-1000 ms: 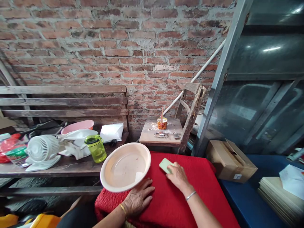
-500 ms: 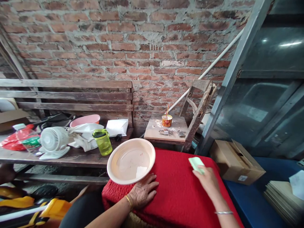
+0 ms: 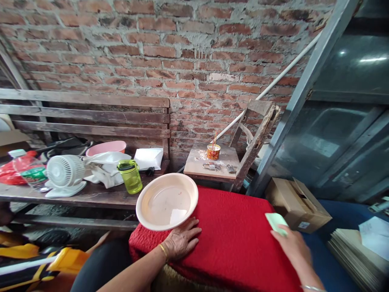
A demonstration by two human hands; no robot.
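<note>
My left hand point(image 3: 181, 240) lies flat on the red cloth point(image 3: 231, 231), fingers spread, just below the near rim of a cream plastic basin point(image 3: 152, 202). A small white piece point(image 3: 178, 216) shows inside the basin, near that rim. At the right edge of the cloth, my right hand point(image 3: 292, 244) is closed on a pale green rectangular piece point(image 3: 276, 222), whose exact kind I cannot make out. The piece is tilted, its far end free of the fingers, and whether it touches the cloth is unclear.
On the wooden bench point(image 3: 106, 198) stand a white fan point(image 3: 65, 172), a green bottle point(image 3: 130, 176) and a pink basin point(image 3: 106, 148). A chair seat point(image 3: 194, 165) holds a tub with sticks point(image 3: 213, 152) and padlocks point(image 3: 210, 166). A cardboard box point(image 3: 296, 205) sits at right.
My right hand has moved right across the red cloth with the pale green piece, towards the cardboard box. My left hand stays beside the basin. The view has shifted slightly.
</note>
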